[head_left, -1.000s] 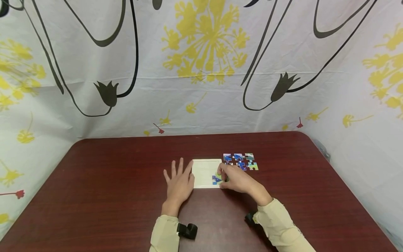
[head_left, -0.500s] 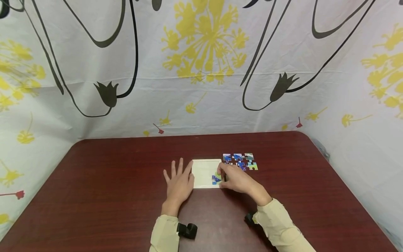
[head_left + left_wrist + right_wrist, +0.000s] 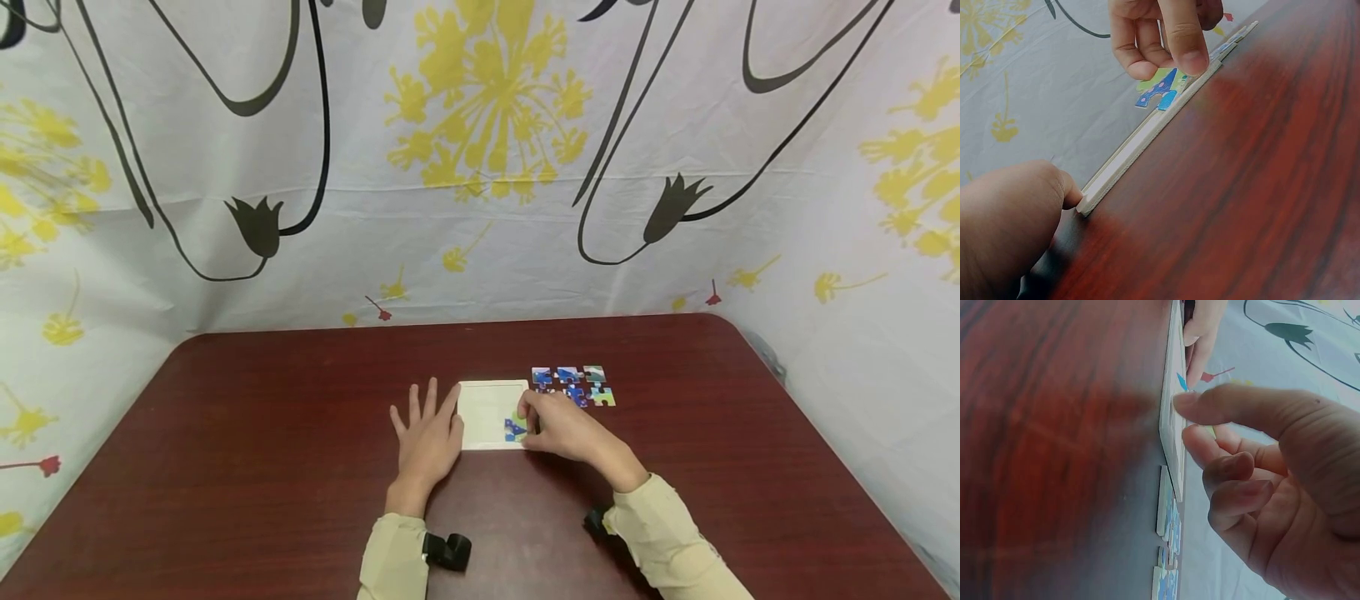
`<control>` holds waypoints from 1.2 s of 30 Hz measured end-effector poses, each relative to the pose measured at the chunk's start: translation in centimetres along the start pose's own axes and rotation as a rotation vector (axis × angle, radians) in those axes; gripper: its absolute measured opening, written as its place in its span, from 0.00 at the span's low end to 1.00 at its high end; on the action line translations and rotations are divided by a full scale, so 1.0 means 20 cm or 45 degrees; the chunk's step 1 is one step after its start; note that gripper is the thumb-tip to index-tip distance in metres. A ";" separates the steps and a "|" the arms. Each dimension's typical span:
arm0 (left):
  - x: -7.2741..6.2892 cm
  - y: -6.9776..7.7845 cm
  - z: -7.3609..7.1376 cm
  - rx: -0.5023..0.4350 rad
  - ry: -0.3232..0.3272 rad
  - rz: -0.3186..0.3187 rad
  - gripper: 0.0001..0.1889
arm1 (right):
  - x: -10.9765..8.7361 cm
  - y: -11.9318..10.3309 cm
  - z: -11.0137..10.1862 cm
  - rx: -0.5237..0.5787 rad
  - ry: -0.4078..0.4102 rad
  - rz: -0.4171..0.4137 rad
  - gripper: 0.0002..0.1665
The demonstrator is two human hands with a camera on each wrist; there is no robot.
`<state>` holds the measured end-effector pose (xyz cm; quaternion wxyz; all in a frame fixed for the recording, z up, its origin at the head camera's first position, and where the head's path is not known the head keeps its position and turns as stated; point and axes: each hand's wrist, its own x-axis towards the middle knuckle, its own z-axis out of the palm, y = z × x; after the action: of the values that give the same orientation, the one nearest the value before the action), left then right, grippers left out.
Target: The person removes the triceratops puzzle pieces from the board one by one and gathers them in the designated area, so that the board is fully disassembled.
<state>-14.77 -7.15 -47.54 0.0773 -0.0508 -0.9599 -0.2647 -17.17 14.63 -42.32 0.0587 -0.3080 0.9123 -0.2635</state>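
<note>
My right hand (image 3: 566,429) pinches a blue and green jigsaw piece (image 3: 1155,92) between thumb and fingers at the right side of a pale puzzle tray (image 3: 482,410). In the left wrist view the piece is tilted, its far part covered by the fingers. A light-blue patch (image 3: 1167,100) shows beside it; whether it is the same piece I cannot tell. Spread out straight, the fingers of my left hand (image 3: 427,446) lie on the table, with the index finger and thumb touching the tray's left edge.
Several loose jigsaw pieces (image 3: 567,375) lie in rows just beyond the tray's right corner, some partly hidden by the right hand. The dark red table (image 3: 285,450) ends at a patterned cloth (image 3: 345,275) behind.
Both hands keep their places. Only very slight movement of the right fingers and the piece at the tray's right side shows.
</note>
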 end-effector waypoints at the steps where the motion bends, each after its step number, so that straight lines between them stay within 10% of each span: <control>1: 0.00 0.00 0.00 -0.002 0.002 0.002 0.24 | 0.00 0.00 -0.01 -0.001 0.005 -0.004 0.16; 21: -0.01 0.00 0.00 -0.005 -0.008 0.010 0.24 | -0.30 0.28 -0.28 -0.018 0.094 0.182 0.16; 36: 0.00 0.01 -0.01 -0.006 -0.019 -0.017 0.24 | -0.38 0.41 -0.29 0.104 0.028 0.275 0.16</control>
<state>-14.76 -7.07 -47.26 0.0683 -0.0464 -0.9601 -0.2672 -16.98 27.12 -42.01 0.0891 -0.2021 0.9292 -0.2961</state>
